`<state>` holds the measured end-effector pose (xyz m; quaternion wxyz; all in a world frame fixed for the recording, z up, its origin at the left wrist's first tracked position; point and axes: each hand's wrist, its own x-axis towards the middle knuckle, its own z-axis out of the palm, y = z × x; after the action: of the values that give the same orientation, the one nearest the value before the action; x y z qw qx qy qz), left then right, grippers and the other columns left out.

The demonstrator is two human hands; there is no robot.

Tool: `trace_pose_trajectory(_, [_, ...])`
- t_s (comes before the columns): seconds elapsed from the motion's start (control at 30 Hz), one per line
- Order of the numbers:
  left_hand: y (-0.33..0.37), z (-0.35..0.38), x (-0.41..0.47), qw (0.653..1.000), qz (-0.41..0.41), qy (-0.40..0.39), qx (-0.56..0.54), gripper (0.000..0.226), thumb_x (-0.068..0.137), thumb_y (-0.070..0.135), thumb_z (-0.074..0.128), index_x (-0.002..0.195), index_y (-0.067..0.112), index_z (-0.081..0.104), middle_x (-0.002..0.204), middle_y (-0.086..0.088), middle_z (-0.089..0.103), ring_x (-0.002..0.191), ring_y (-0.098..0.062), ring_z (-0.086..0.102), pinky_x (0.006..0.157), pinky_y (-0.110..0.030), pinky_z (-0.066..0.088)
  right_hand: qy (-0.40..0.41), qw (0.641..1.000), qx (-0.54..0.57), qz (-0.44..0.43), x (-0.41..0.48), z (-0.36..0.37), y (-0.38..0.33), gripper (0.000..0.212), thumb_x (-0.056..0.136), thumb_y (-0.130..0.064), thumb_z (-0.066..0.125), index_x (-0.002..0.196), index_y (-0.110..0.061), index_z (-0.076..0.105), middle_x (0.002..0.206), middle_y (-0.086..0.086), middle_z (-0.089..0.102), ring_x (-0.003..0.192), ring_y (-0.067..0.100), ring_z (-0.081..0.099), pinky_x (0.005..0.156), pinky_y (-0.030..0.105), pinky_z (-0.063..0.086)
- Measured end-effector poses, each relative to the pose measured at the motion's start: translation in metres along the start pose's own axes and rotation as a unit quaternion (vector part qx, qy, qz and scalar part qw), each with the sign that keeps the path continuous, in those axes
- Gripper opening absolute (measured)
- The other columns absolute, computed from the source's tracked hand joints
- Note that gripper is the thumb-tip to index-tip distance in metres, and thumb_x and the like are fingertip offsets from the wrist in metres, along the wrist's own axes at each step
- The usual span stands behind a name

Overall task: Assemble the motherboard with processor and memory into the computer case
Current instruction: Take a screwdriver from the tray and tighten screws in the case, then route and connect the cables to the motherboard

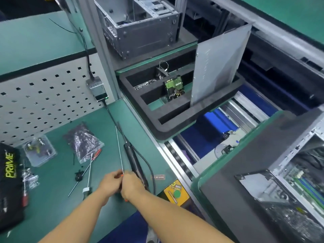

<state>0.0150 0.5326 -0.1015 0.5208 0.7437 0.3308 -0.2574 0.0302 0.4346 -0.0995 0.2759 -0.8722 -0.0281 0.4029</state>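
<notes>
Green bench point(52, 199) edge: left hand point(109, 183), right hand point(131, 186), maybe around screwdriver point(120, 151)

Green bench point(52, 204) w/ elec. screwdriver point(134, 160), loose screwdrivers point(89, 170), bag of cable ties point(84, 142), clear plastic box point(40, 150), black PRIME box point(8, 183) far left.

Electronics assembly-line workstation. Green bench mat point(52, 199) lies under the grip, with a perforated tool panel point(43, 95) beyond it to the left. Corded electric screwdriver point(135, 162) just beside it. Right of it, conveyor point(178, 155) carries foam-lined tray point(175, 127) and open computer case point(145, 37).
</notes>
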Motion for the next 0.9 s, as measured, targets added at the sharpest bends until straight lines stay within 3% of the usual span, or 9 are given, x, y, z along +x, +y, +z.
trace_pose_trajectory(0.07, [0.000, -0.003, 0.002, 1.000, 0.003, 0.006, -0.002, 0.030, 0.096, 0.000, 0.050, 0.121, 0.006, 0.065, 0.113, -0.013, 0.070, 0.086, -0.019, 0.062, 0.070, -0.026, 0.050, -0.011, 1.000, -0.013, -0.014, 0.002, 0.001, -0.002, 0.059, 0.086, 0.002, 0.067, 0.141, -0.002, 0.046, 0.139, 0.020, 0.052, 0.125, 0.039, 0.056, 0.104, 0.044, 0.049])
trace_pose_trajectory(0.2, [0.009, -0.015, 0.002, 0.998, 0.011, 0.062, 0.028, 0.041, 0.093, -0.002, 0.051, 0.133, 0.003, 0.058, 0.135, -0.012, 0.058, 0.125, -0.025, 0.053, 0.105, -0.030, 0.037, -0.044, 0.999, 0.016, -0.026, 0.005, -0.014, 0.004, 0.038, 0.091, -0.004, 0.057, 0.129, -0.007, 0.059, 0.129, 0.020, 0.061, 0.118, 0.038, 0.060, 0.092, 0.035, 0.049])
trace_pose_trajectory(0.27, [0.019, -0.022, 0.000, 0.995, 0.037, 0.086, 0.018, 0.036, 0.094, 0.003, 0.051, 0.129, 0.007, 0.062, 0.129, -0.012, 0.063, 0.117, -0.028, 0.058, 0.097, -0.033, 0.042, -0.053, 0.996, 0.058, -0.033, -0.001, -0.032, 0.009, 0.048, 0.095, -0.011, 0.056, 0.143, -0.013, 0.052, 0.142, 0.015, 0.057, 0.131, 0.032, 0.055, 0.106, 0.033, 0.045])
trace_pose_trajectory(0.33, [0.041, -0.024, -0.005, 0.994, 0.073, 0.082, -0.004, 0.029, 0.095, 0.007, 0.051, 0.119, 0.011, 0.067, 0.108, -0.008, 0.070, 0.089, -0.029, 0.066, 0.074, -0.031, 0.048, -0.036, 0.991, 0.124, -0.039, -0.012, -0.054, 0.014, 0.052, 0.097, -0.013, 0.055, 0.148, -0.014, 0.047, 0.143, 0.010, 0.057, 0.128, 0.026, 0.057, 0.107, 0.031, 0.045])
trace_pose_trajectory(0.4, [0.072, -0.019, -0.014, 0.990, 0.119, 0.069, -0.019, 0.025, 0.095, 0.010, 0.050, 0.109, 0.013, 0.070, 0.082, -0.003, 0.069, 0.055, -0.022, 0.058, 0.050, -0.023, 0.041, -0.012, 0.971, 0.237, -0.039, -0.030, -0.082, 0.017, 0.038, 0.099, -0.010, 0.052, 0.136, -0.008, 0.053, 0.113, 0.007, 0.068, 0.091, 0.022, 0.067, 0.080, 0.029, 0.053])
trace_pose_trajectory(0.47, [0.109, -0.006, -0.026, 0.985, 0.165, 0.048, -0.014, 0.025, 0.096, 0.014, 0.048, 0.098, 0.018, 0.072, 0.059, -0.001, 0.059, 0.040, -0.017, 0.041, 0.040, -0.019, 0.029, 0.021, 0.949, 0.312, -0.047, -0.054, -0.115, 0.020, 0.023, 0.100, -0.006, 0.044, 0.120, -0.007, 0.056, 0.084, 0.002, 0.068, 0.061, 0.014, 0.061, 0.059, 0.022, 0.048])
trace_pose_trajectory(0.63, [0.198, 0.061, -0.071, 0.962, 0.269, -0.036, -0.003, 0.034, 0.096, 0.029, 0.045, 0.081, 0.024, 0.075, 0.041, 0.002, 0.040, 0.036, -0.013, 0.034, 0.041, -0.021, 0.027, 0.143, 0.919, 0.361, -0.073, -0.127, -0.200, 0.048, 0.022, 0.103, -0.017, 0.039, 0.100, -0.014, 0.061, 0.063, 0.005, 0.068, 0.046, 0.011, 0.055, 0.047, 0.024, 0.040])
trace_pose_trajectory(0.77, [0.258, 0.144, -0.123, 0.933, 0.343, -0.097, 0.041, 0.035, 0.089, 0.042, 0.048, 0.069, 0.027, 0.074, 0.042, 0.005, 0.043, 0.039, -0.010, 0.040, 0.050, -0.027, 0.037, 0.226, 0.897, 0.377, -0.048, -0.195, -0.258, 0.100, 0.030, 0.106, -0.031, 0.042, 0.090, -0.014, 0.061, 0.061, 0.000, 0.069, 0.047, 0.012, 0.055, 0.050, 0.026, 0.042])
trace_pose_trajectory(0.9, [0.296, 0.235, -0.180, 0.874, 0.445, -0.168, 0.102, 0.027, 0.078, 0.044, 0.050, 0.072, 0.027, 0.071, 0.053, 0.011, 0.057, 0.048, -0.002, 0.046, 0.057, -0.034, 0.041, 0.325, 0.879, 0.350, -0.009, -0.275, -0.297, 0.169, 0.021, 0.098, -0.022, 0.050, 0.081, -0.021, 0.061, 0.071, -0.004, 0.072, 0.052, 0.010, 0.061, 0.053, 0.021, 0.049])
